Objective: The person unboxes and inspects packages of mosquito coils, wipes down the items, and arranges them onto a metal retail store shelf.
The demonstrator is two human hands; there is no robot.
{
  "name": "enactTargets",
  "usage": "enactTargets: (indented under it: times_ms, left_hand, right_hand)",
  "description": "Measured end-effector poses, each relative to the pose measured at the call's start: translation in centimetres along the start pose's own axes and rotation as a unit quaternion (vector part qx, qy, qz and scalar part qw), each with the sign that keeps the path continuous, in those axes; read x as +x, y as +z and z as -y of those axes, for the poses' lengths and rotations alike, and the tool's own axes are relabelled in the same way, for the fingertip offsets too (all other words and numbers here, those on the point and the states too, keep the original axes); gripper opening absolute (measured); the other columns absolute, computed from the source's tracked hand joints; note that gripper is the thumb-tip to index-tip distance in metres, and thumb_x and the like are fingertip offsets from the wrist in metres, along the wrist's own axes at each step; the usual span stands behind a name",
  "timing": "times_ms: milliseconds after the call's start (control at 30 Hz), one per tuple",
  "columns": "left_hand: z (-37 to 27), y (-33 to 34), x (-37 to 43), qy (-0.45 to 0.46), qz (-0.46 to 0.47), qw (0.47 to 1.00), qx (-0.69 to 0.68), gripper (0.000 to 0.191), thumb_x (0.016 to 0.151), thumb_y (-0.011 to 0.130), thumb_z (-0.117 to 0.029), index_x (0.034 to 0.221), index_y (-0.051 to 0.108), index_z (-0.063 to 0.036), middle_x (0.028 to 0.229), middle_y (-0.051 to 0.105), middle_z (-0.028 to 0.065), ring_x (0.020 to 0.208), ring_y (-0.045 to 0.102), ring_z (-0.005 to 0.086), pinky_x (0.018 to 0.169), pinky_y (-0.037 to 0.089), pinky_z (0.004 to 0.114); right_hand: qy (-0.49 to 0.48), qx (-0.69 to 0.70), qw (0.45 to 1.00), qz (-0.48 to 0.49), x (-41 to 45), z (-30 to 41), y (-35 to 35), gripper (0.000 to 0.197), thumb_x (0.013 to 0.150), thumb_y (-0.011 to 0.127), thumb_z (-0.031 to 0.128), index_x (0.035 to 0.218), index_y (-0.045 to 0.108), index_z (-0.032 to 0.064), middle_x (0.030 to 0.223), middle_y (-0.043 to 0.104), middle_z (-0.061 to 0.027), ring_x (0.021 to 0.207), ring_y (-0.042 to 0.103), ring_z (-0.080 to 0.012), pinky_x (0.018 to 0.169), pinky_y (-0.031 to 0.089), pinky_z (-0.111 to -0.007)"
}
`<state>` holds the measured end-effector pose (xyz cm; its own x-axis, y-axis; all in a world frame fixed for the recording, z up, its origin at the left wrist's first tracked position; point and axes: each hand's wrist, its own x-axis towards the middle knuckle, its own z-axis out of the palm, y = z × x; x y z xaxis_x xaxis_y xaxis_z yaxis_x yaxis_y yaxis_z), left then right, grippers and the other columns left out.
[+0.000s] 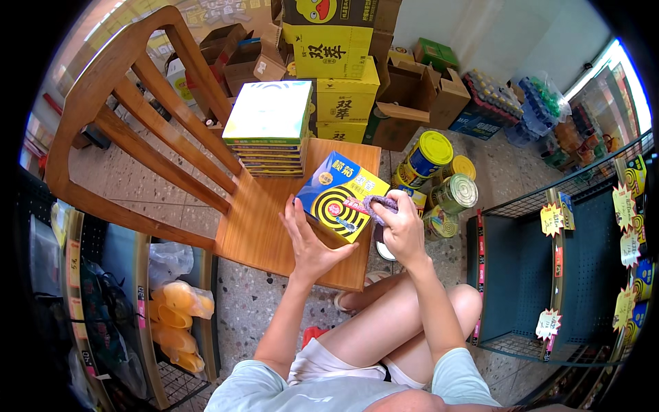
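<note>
A blue and yellow mosquito coil box (340,203), printed with a black spiral, rests on the seat of a wooden chair (267,242). My left hand (314,244) steadies this box, with its fingers along the left side and its thumb at the near corner. A bunched purple cloth (381,206) is gripped in my right hand (404,232) and pressed against the box's right edge. Behind the box, a neat stack of flat boxes (267,113) stands on the seat; the top one has a pale, glare-washed face.
Several round tins (432,149) stand on the speckled floor to the right. Yellow drink cartons (345,98) and open cardboard boxes (406,92) line the back. Metal shelving (520,278) with price tags is at the right; another shelf holds orange slippers (177,309) at the left.
</note>
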<state>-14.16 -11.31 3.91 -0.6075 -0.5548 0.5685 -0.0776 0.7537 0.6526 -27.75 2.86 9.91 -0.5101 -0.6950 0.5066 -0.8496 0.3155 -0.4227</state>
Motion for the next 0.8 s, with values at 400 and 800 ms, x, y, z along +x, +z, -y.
enactTargets:
  times_ms: [400,800]
  left_hand:
    - [-0.1,0.1,0.2,-0.014,-0.019,0.999,-0.038,0.128,0.051,0.091,-0.04,0.148,0.014,-0.0055,0.144,0.022,0.029,0.135,0.023,0.0464,0.11,0.015,0.064]
    - [0.0,0.1,0.2,-0.016,-0.011,0.999,-0.048,0.123,0.052,0.09,-0.042,0.145,0.018,-0.0069,0.144,0.02,0.0287,0.134,0.023,0.0468,0.109,0.015,0.064]
  right_hand:
    - [-0.034,0.05,0.996,0.072,-2.9,4.3,-0.4,0.034,0.073,0.062,0.003,0.104,0.07,0.014,0.103,0.055,-0.011,0.09,0.057,-0.0294,0.072,0.053,-0.038]
    - [0.026,-0.026,0.999,-0.003,1.4,-1.4,-0.3,0.036,0.074,0.054,-0.003,0.103,0.071,0.0108,0.104,0.056,-0.0109,0.095,0.058,-0.0304,0.074,0.052,-0.04]
